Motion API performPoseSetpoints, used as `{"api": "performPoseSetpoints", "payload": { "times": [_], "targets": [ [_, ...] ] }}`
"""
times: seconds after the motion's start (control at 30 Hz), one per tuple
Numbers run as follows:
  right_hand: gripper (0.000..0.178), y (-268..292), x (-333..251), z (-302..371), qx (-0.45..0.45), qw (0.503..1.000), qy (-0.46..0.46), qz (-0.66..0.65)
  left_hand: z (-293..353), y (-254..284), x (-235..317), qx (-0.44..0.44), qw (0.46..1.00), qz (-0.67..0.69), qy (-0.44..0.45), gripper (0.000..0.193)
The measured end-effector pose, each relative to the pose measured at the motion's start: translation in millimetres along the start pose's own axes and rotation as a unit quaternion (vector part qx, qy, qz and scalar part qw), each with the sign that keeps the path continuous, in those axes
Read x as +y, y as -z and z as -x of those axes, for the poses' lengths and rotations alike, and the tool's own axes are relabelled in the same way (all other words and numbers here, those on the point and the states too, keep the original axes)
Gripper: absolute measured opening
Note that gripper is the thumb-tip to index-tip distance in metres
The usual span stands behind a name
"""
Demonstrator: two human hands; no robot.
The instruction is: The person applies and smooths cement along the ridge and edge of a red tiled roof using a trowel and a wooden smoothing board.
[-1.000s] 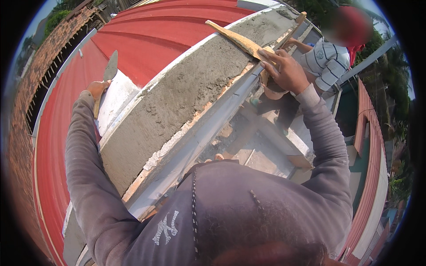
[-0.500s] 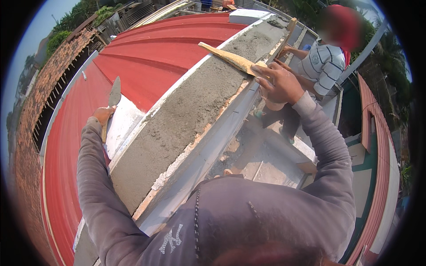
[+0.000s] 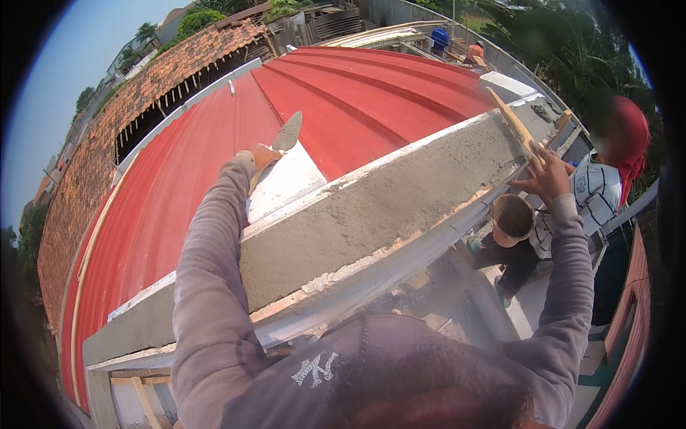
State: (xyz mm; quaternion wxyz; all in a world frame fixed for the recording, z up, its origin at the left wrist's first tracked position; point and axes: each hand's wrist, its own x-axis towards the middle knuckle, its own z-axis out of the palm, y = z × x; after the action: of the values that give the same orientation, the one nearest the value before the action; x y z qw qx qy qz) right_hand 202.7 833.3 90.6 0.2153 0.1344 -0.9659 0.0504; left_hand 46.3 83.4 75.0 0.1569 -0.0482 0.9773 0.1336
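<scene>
My left hand (image 3: 263,156) is closed round the handle of a pointed trowel (image 3: 289,131), its blade standing up over the red roof. Under that hand lies a white flat patch (image 3: 287,184) beside the wall top. Across to the right, my right hand (image 3: 547,176) grips the near end of a wooden strip (image 3: 511,119), which lies crosswise over the far part of a wet mortar band (image 3: 386,196). The mortar looks smooth in places and rough in others, with a ragged near edge. Whether the strip presses on the mortar I cannot tell.
A co-worker in a striped shirt (image 3: 597,184) and red head covering stands at the right, by a bucket (image 3: 513,217). Red metal roofing (image 3: 371,89) slopes beyond the wall. Below its near side is a drop to rubble (image 3: 429,286). Two more people are far off.
My view has swung, so the roof and wall sit further right. My right hand and the strip are further along the mortar toward its far end. The bucket shows more fully.
</scene>
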Motion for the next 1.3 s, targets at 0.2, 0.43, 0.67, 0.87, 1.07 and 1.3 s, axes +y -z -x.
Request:
{"api": "performPoseSetpoints", "payload": {
  "times": [0.2,0.43,0.67,0.87,1.07,1.3],
  "targets": [
    [0.043,34,-139,16,-0.001,0.983,-0.032,-0.180,-37,-14,-88,0.004,0.995,-0.008,-0.102,0.061],
    [0.048,43,-182,75,-0.036,0.994,-0.007,-0.106,-58,-13,-72,0.002,0.993,-0.037,-0.116,0.058],
    [0.044,18,-108,63,0.009,0.997,-0.049,-0.062,-59,-13,-76,0.029,0.953,-0.185,-0.239,0.051],
    [0.041,7,-46,39,-0.004,0.991,-0.125,-0.055,-73,-15,-96,0.048,0.910,-0.282,-0.301,0.047],
    [0.046,-20,26,23,0.012,0.988,-0.154,-0.006,-81,-17,-98,0.066,0.909,-0.260,-0.318,0.046],
    [0.047,-28,53,18,0.056,0.987,-0.146,0.048,-90,-18,-81,0.037,0.974,-0.098,-0.203,0.053]
  ]
}}
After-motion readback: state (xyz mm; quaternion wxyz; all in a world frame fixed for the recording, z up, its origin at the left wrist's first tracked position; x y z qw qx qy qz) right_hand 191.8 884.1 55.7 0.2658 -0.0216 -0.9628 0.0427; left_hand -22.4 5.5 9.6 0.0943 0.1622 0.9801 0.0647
